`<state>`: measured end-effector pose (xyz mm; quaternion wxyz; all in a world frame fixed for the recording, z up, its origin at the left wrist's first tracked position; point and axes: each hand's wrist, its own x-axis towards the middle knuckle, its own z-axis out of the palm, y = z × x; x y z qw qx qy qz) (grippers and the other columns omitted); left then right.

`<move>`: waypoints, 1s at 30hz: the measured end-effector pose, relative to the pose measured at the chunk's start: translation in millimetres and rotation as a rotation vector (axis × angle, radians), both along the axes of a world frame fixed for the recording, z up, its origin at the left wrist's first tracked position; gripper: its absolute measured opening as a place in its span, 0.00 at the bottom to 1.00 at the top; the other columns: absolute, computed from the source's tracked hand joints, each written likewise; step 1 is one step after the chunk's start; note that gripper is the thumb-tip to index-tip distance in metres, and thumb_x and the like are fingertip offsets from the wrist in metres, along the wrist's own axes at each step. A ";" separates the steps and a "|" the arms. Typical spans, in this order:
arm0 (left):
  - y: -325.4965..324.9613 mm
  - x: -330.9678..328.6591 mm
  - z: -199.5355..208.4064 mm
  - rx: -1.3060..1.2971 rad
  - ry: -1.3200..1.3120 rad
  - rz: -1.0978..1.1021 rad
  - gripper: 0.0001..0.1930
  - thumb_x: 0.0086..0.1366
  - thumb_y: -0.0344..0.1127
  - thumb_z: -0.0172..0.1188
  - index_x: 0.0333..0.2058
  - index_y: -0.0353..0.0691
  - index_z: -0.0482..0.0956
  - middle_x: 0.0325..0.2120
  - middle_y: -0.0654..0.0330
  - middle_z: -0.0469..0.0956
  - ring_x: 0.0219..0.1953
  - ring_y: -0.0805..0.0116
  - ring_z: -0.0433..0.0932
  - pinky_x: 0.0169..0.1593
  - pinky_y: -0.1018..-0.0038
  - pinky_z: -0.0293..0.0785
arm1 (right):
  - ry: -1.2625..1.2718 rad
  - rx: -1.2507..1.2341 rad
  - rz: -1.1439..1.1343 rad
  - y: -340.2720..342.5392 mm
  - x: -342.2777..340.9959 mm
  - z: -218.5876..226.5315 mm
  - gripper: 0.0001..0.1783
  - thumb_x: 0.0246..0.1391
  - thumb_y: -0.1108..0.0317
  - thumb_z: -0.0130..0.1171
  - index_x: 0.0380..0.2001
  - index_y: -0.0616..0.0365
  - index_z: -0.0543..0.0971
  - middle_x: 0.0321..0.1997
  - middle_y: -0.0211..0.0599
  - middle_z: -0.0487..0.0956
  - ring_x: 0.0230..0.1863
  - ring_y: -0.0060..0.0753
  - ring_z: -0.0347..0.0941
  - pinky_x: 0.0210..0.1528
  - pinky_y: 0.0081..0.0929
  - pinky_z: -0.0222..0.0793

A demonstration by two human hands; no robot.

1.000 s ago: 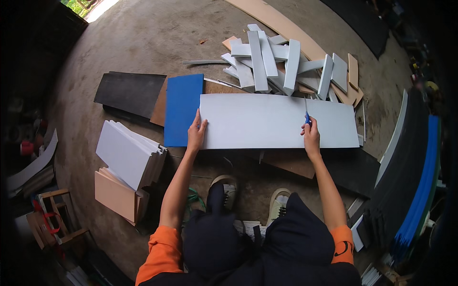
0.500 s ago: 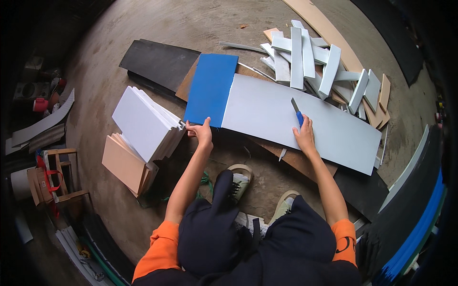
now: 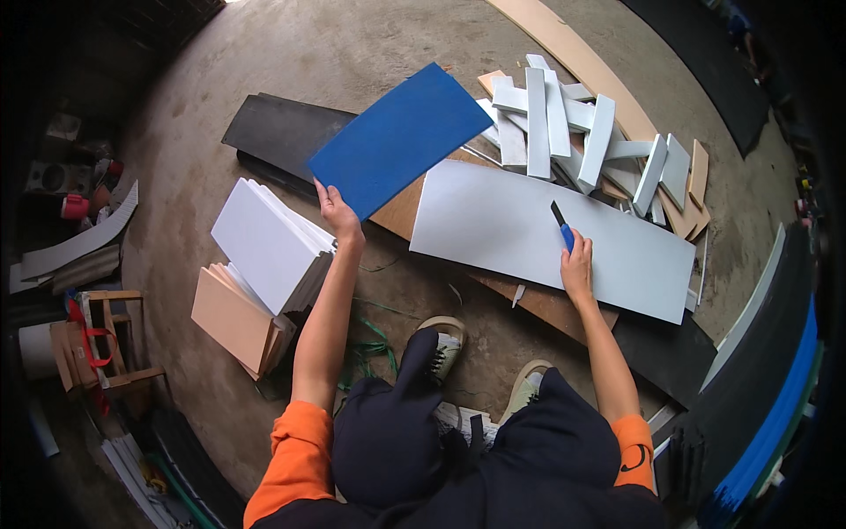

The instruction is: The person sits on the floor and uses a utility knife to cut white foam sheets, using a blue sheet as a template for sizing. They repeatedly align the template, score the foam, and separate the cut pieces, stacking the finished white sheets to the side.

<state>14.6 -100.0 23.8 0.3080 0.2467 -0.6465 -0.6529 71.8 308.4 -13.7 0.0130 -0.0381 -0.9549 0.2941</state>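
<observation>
A flat blue rectangular sheet (image 3: 401, 137) is tilted above the work boards, with my left hand (image 3: 338, 216) closed on its near left edge. My right hand (image 3: 577, 267) grips a blue-handled utility knife (image 3: 565, 231), its dark blade pointing away from me. The knife is over a long pale grey-white panel (image 3: 520, 234), and I cannot tell whether the blade touches it. That panel lies on a brown board (image 3: 551, 307), which rests on black sheets (image 3: 286, 132).
Left of my feet stand stacked white sheets (image 3: 264, 242) and peach sheets (image 3: 231, 313). Beyond the panel is a heap of white offcut strips (image 3: 555, 123). Green cord (image 3: 374, 346) lies on the floor near my shoe (image 3: 445, 344). At far left is a wooden frame (image 3: 119, 339).
My left hand has lifted the blue sheet off the board and swung it, so it now slants up to the right, apart from the grey-white panel. The right hand with the knife shifted slightly.
</observation>
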 end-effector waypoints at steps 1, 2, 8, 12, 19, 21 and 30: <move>-0.2 -0.5 -3.3 0.022 0.001 -0.105 0.22 0.67 0.36 0.37 0.59 0.37 0.53 0.54 0.54 0.62 0.51 0.67 0.65 0.54 0.75 0.59 | 0.035 0.027 -0.072 10.7 1.3 -1.1 0.26 0.47 0.77 0.49 0.52 0.61 0.59 0.44 0.51 0.61 0.46 0.52 0.62 0.49 0.39 0.60; 13.4 -3.1 -0.5 0.063 0.002 -0.225 0.22 0.67 0.35 0.37 0.59 0.38 0.53 0.55 0.56 0.62 0.51 0.69 0.65 0.54 0.77 0.58 | 0.068 0.072 -0.157 29.9 4.4 -2.2 0.25 0.47 0.78 0.49 0.51 0.62 0.60 0.44 0.51 0.61 0.46 0.52 0.62 0.48 0.39 0.60; 76.6 10.9 -27.3 0.166 -0.003 -0.538 0.22 0.67 0.35 0.38 0.59 0.38 0.53 0.56 0.57 0.60 0.55 0.71 0.60 0.57 0.79 0.55 | 0.203 0.419 -0.328 64.4 12.4 3.6 0.23 0.48 0.71 0.51 0.50 0.61 0.64 0.46 0.47 0.61 0.45 0.50 0.57 0.50 0.41 0.56; 98.0 18.7 -34.4 0.128 -0.082 -0.600 0.22 0.67 0.35 0.38 0.59 0.38 0.53 0.56 0.55 0.59 0.56 0.70 0.59 0.58 0.77 0.53 | -0.028 -0.786 -0.271 24.4 -7.8 35.1 0.24 0.53 0.62 0.53 0.51 0.61 0.64 0.46 0.42 0.66 0.47 0.38 0.64 0.50 0.37 0.58; 104.5 29.3 -16.3 0.260 -0.125 -0.648 0.26 0.66 0.36 0.40 0.60 0.41 0.42 0.51 0.55 0.64 0.49 0.69 0.67 0.52 0.74 0.63 | -0.165 -1.283 -0.322 -14.4 -17.1 62.6 0.28 0.51 0.64 0.55 0.52 0.66 0.61 0.45 0.44 0.70 0.42 0.33 0.71 0.46 0.27 0.68; 113.0 34.7 -11.4 0.432 -0.132 -0.715 0.31 0.64 0.33 0.45 0.60 0.43 0.37 0.48 0.55 0.66 0.44 0.70 0.71 0.46 0.73 0.69 | -0.183 -1.264 -0.220 -23.5 -18.3 58.1 0.27 0.51 0.66 0.55 0.51 0.66 0.61 0.43 0.45 0.71 0.42 0.34 0.72 0.48 0.27 0.68; 172.7 55.3 1.0 0.750 -0.267 -0.898 0.26 0.57 0.27 0.56 0.52 0.39 0.55 0.46 0.61 0.63 0.48 0.70 0.66 0.50 0.72 0.69 | -0.216 -1.213 -0.208 -81.3 2.3 53.8 0.34 0.47 0.78 0.55 0.55 0.48 0.52 0.50 0.44 0.64 0.51 0.34 0.63 0.51 0.29 0.62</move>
